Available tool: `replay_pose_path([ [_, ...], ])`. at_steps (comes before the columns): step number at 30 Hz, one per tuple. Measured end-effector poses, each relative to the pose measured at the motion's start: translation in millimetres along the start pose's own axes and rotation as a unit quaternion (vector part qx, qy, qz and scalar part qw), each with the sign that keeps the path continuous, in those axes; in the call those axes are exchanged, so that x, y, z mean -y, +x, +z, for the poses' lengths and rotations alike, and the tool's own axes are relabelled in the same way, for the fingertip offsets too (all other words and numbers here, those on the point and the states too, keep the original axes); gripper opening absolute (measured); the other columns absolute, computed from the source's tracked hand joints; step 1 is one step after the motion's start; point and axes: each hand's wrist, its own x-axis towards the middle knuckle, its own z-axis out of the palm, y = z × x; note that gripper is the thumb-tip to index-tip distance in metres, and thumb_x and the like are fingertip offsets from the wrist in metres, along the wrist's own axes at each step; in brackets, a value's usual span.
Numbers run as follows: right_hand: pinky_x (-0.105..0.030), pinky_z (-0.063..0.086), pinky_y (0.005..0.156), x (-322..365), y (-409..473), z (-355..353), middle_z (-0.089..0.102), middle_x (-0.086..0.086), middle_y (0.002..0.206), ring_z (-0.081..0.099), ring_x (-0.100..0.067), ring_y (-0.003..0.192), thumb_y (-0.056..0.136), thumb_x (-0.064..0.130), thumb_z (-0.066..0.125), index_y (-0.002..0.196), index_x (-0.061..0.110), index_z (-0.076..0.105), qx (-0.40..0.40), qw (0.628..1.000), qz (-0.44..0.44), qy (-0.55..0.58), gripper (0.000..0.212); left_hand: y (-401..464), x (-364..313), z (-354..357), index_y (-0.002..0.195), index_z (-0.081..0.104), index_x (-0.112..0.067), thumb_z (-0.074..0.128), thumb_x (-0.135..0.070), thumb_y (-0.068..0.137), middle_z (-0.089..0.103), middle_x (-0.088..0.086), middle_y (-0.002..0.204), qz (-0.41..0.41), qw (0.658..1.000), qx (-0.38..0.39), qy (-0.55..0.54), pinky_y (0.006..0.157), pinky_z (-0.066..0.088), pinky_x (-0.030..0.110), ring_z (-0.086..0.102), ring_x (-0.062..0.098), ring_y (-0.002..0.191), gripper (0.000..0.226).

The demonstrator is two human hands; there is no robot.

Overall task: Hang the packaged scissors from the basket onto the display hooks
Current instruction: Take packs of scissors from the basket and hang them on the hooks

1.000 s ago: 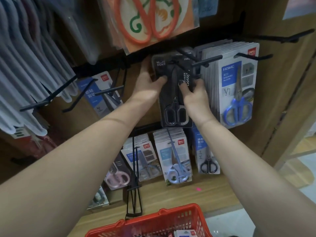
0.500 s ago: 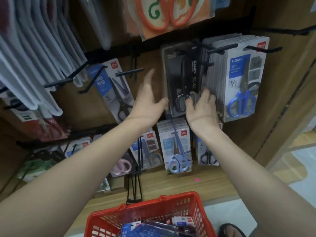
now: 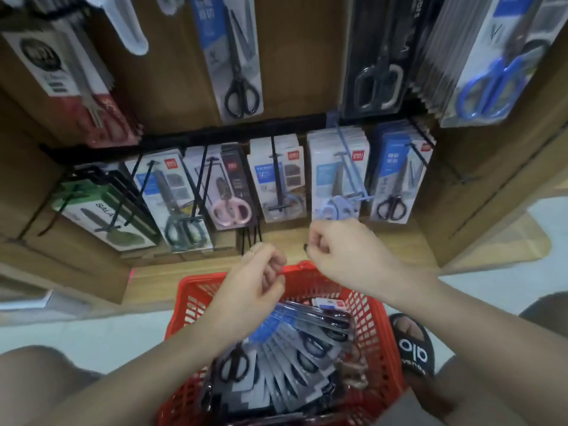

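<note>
A red plastic basket (image 3: pixel 379 339) stands on the floor below the display, holding a fanned pile of several packaged scissors (image 3: pixel 295 348) with black handles. My left hand (image 3: pixel 258 278) hovers over the basket's far rim, fingers loosely curled, holding nothing. My right hand (image 3: pixel 338 250) hangs just beyond the rim, fingers loosely curled, empty too. On the upper row hangs a black scissors pack (image 3: pixel 378 56) beside blue-handled packs (image 3: pixel 488 63). The lower row of hooks (image 3: pixel 276 176) carries more scissors packs.
A wooden shelf board (image 3: pixel 172 278) runs under the lower row. A foot in a black slipper (image 3: pixel 412 345) stands right of the basket. My knees show at the bottom left and right. Grey and red packs (image 3: pixel 61 72) hang at the upper left.
Both hands let go of the black pack on the upper hook and dropped down to the basket. The view tilted down, so the basket's contents now show.
</note>
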Motion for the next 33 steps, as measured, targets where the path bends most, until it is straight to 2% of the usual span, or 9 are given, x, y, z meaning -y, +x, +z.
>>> replay_pose_path([
  [2,-0.034,0.048,0.067,-8,-3,37,0.069,-0.001,0.08,0.068,-0.029,0.086,0.094,0.028,0.057,0.078,0.023,0.055,0.114,0.992,0.0,-0.055,0.016,-20,31,14,0.103,0.052,-0.032,0.066,-0.01,0.095,0.058,-0.015,0.1,-0.06,0.995,0.074,0.043,0.071,0.044,0.016,0.061,0.006,0.083,0.027],
  [4,-0.035,0.05,0.077,-21,-4,76,0.072,-0.011,0.11,0.067,-0.033,0.104,0.096,0.03,0.056,0.1,0.019,0.064,0.232,0.966,0.025,-0.108,0.015,-39,62,30,0.116,0.052,-0.029,0.065,-0.017,0.099,0.061,-0.01,0.112,-0.143,0.974,0.158,0.074,0.076,0.047,0.018,0.061,0.001,0.09,0.025],
  [7,-0.038,0.052,0.096,-51,0,133,0.06,-0.017,0.137,0.06,-0.035,0.124,0.1,0.033,0.054,0.134,0.011,0.056,0.352,0.924,0.07,-0.131,0.04,-54,95,52,0.144,0.044,-0.01,0.061,-0.028,0.104,0.062,0.015,0.131,-0.259,0.92,0.267,0.128,0.094,0.049,0.036,0.063,0.029,0.117,0.047],
  [14,-0.046,0.022,0.127,-106,3,205,0.017,-0.013,0.172,0.023,-0.036,0.157,0.105,0.05,0.044,0.166,0.022,0.016,0.332,0.918,0.215,-0.034,0.073,-68,113,96,0.158,0.032,-0.01,0.061,-0.04,0.104,0.05,0.02,0.15,-0.327,0.88,0.321,0.128,0.107,0.045,0.041,0.048,0.037,0.139,0.068],
  [20,-0.049,0.012,0.128,-126,2,225,0.01,-0.006,0.175,0.012,-0.029,0.16,0.105,0.064,0.022,0.166,0.03,0.019,0.33,0.905,0.269,0.02,0.07,-73,118,112,0.169,-0.004,-0.02,0.062,-0.059,0.098,-0.008,0.018,0.176,-0.308,0.828,0.421,0.207,0.129,0.014,0.053,-0.006,0.042,0.161,0.105],
  [24,-0.048,0.03,0.119,-132,3,229,0.037,-0.008,0.165,0.035,-0.032,0.149,0.104,0.057,0.026,0.146,0.04,0.049,0.328,0.902,0.277,0.05,0.05,-78,122,117,0.165,0.012,-0.023,0.065,-0.061,0.094,0.009,0.016,0.173,-0.301,0.848,0.381,0.21,0.128,0.014,0.052,0.008,0.039,0.16,0.096],
  [27,-0.037,0.044,0.092,-141,3,232,0.063,-0.005,0.125,0.059,-0.025,0.112,0.102,0.045,0.049,0.101,0.035,0.059,0.328,0.896,0.284,0.091,0.014,-74,127,118,0.161,0.024,-0.024,0.071,-0.057,0.091,0.021,0.013,0.169,-0.349,0.877,0.315,0.103,0.123,0.033,0.05,0.024,0.036,0.155,0.091],
  [31,-0.033,0.043,0.078,-150,-2,233,0.063,0.001,0.112,0.06,-0.016,0.101,0.09,0.047,0.065,0.1,0.028,0.061,0.338,0.882,0.296,0.144,0.021,-66,133,113,0.15,0.042,-0.02,0.08,-0.043,0.088,0.061,0.01,0.128,-0.421,0.885,0.19,-0.057,0.082,0.054,0.034,0.065,0.022,0.105,0.076],
  [33,-0.034,0.045,0.082,-152,-5,231,0.06,0.004,0.116,0.058,-0.013,0.103,0.085,0.052,0.068,0.106,0.029,0.061,0.338,0.875,0.309,0.157,0.032,-62,136,113,0.141,0.046,-0.019,0.083,-0.038,0.088,0.064,0.016,0.13,-0.45,0.875,0.145,-0.106,0.079,0.053,0.037,0.068,0.028,0.101,0.068],
])
